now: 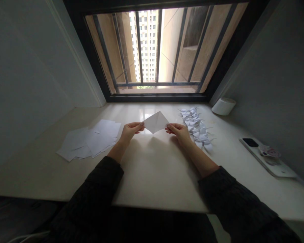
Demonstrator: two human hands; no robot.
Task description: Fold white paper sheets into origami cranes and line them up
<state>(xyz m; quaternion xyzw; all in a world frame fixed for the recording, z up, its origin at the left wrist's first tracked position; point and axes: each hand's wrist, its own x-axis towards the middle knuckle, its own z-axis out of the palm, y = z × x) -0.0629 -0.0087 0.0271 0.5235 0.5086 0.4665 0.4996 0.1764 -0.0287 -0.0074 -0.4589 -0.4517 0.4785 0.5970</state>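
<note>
A white sheet of paper (pixel 156 123), turned like a diamond and marked with faint crease lines, is held up a little above the pale sill. My left hand (pixel 131 130) pinches its left corner between thumb and fingers. On the other side my right hand (pixel 178 131) pinches the right corner. Several loose white paper sheets (pixel 101 136) lie overlapping to the left of my left hand. Just beyond my right hand, several folded white paper figures (pixel 196 126) with thin pointed ends sit close together in rows.
A phone (pixel 268 157) with a round grip on its back lies at the right. A white cup-like object (pixel 223 106) rests tilted by the right wall. The barred window (pixel 157 98) closes off the back; the sill's front edge (pixel 159 208) runs near my body.
</note>
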